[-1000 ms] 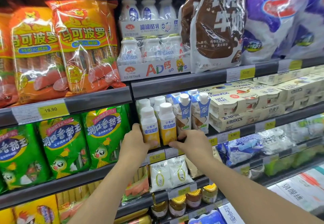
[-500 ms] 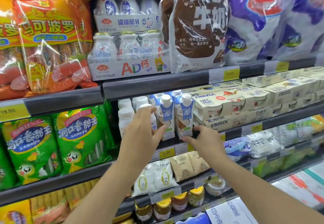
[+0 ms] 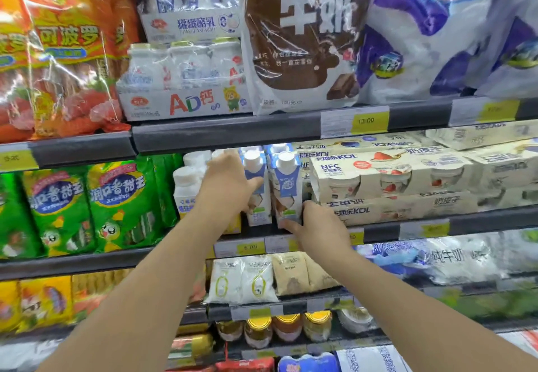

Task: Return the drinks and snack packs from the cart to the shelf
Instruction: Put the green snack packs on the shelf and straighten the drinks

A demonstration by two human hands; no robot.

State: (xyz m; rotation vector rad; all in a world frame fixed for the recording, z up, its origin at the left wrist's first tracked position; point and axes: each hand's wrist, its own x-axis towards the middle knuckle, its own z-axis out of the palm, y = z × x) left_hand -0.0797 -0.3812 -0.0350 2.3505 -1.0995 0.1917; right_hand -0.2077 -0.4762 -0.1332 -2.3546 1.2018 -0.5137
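Small white-capped bottles (image 3: 186,188) stand on the middle shelf (image 3: 381,230), with two blue-and-white cartons to their right. My left hand (image 3: 230,188) lies spread over the front bottles, its thumb against the left carton (image 3: 256,165); what is under the palm is hidden. My right hand (image 3: 317,229) is lower, with its fingertips touching the base of the right carton (image 3: 286,185), not wrapped around it. The cart is out of view.
Cream yogurt-cup multipacks (image 3: 390,176) sit right beside the cartons. Green sausage packs (image 3: 119,202) hang to the left. Above are orange sausage packs (image 3: 67,51), AD milk bottle packs (image 3: 186,80) and a brown milk bag (image 3: 302,36). Below are white pouches (image 3: 241,281) and jars (image 3: 288,328).
My left hand moved from the bottles' left side across their front towards the cartons. My right hand shifted right from the yellow-label bottle to the right carton's base. The view moved closer.
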